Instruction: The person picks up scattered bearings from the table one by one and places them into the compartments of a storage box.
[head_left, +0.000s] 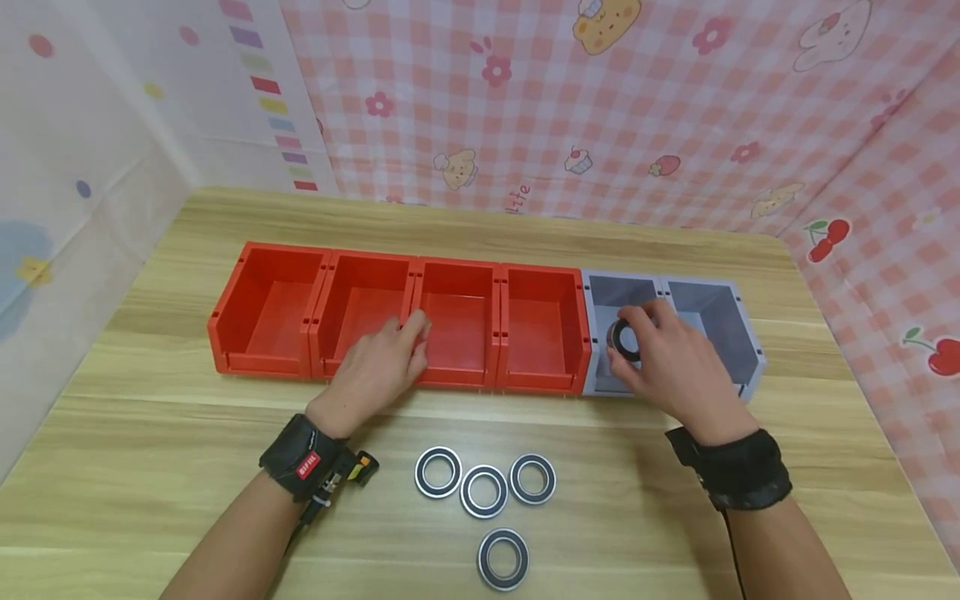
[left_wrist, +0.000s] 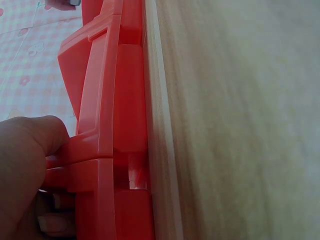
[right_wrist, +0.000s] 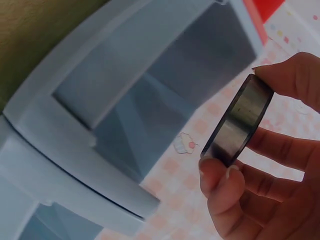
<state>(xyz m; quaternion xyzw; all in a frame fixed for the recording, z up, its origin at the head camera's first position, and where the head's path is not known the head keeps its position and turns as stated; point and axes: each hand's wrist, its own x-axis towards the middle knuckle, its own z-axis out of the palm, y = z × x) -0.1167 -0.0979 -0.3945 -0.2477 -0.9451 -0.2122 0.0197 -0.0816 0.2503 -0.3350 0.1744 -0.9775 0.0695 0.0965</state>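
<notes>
My right hand (head_left: 671, 358) pinches a ball bearing (right_wrist: 242, 120) between thumb and fingers, tilted up on its edge. In the head view the bearing is over the left grey bin (head_left: 611, 292); the right wrist view shows its metal outer side. At the divider between the second red bin (head_left: 367, 304) and the third red bin (head_left: 457, 325) is my left hand (head_left: 378, 362). Its thumb and curled fingers grip the paired walls there, one on each side, as the left wrist view shows. Several more bearings (head_left: 467, 492) lie flat on the wooden table in front of the bins.
Red and grey bins stand side by side in one row across the table (head_left: 225, 467). At the right end is another grey bin (head_left: 716, 312), partly covered by my right hand. Behind the row hangs a pink checked cloth (head_left: 465, 108). Both wrists wear black straps (head_left: 738, 471).
</notes>
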